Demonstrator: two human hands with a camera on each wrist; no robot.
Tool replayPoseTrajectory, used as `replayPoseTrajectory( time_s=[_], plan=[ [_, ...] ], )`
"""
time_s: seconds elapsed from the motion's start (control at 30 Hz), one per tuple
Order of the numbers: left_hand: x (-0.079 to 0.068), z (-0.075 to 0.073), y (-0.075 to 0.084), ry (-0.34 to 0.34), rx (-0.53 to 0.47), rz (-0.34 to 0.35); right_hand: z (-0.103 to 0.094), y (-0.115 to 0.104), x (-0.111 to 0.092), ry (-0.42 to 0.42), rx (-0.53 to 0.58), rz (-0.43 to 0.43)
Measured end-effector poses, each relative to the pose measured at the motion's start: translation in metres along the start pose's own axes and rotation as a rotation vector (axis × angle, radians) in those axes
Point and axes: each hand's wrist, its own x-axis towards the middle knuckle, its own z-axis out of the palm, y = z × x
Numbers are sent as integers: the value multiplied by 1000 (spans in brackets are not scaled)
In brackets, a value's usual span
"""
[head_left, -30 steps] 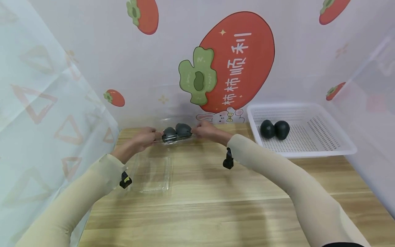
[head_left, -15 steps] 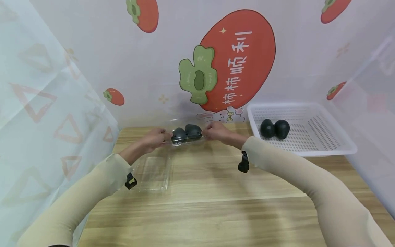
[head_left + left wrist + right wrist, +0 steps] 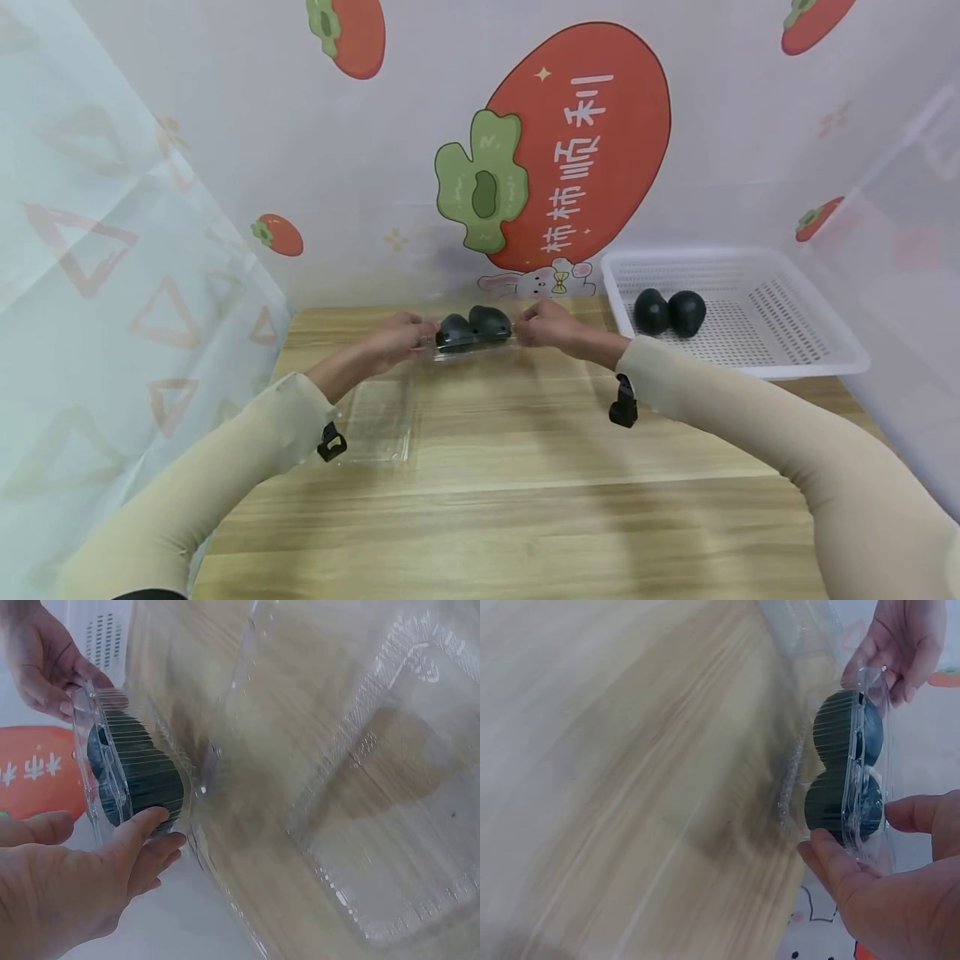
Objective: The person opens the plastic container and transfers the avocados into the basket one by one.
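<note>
A clear plastic clamshell box [image 3: 472,353] with two dark green avocados [image 3: 491,323] side by side in it is held between both hands near the back of the table. My left hand [image 3: 401,337] grips its left end, thumb behind and fingers on the front in the left wrist view. At the other end my right hand [image 3: 546,323] pinches the box between thumb and fingers. Through the ribbed plastic [image 3: 836,742] the avocados show one beyond the other in the right wrist view. A second clear clamshell [image 3: 378,421] lies spread on the table, partly behind my left forearm.
A white perforated basket [image 3: 780,350] with two more avocados [image 3: 670,313] stands at the back right. The wooden table [image 3: 510,517] meets a printed cloth wall [image 3: 360,167] at the back, and cloth sheets hang on both sides.
Both hands have carried the box with its avocados to the right along the back of the table. The second clamshell and the basket stay where they were.
</note>
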Motion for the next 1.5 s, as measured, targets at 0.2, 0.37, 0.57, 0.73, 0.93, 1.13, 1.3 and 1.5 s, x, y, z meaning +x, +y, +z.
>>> replayPoseTrajectory(
  time_s=[0.2, 0.37, 0.57, 0.73, 0.93, 1.13, 1.3, 1.5],
  plan=[
    [-1, 14, 2, -22, -7, 6, -6, 9, -12, 7, -26, 6],
    [1, 24, -2, -43, -1, 20, -7, 17, -23, -6, -2, 36],
    [3, 33, -7, -48, 17, 25, -9, 28, -32, -12, -46, 40],
    [3, 39, -9, -69, 28, 7, -8, 33, -36, -10, -58, 27],
    [3, 43, -12, -72, 29, -14, -4, 38, -38, 24, -77, 90],
    [2, 46, -15, -85, 18, -20, 1, 42, -39, 25, -31, 136],
    [1, 48, -18, -103, 9, -27, 3, 46, -40, 22, -10, 134],
    [-1, 48, -20, -103, 2, -23, 7, 47, -40, 32, 7, 148]
  ],
)
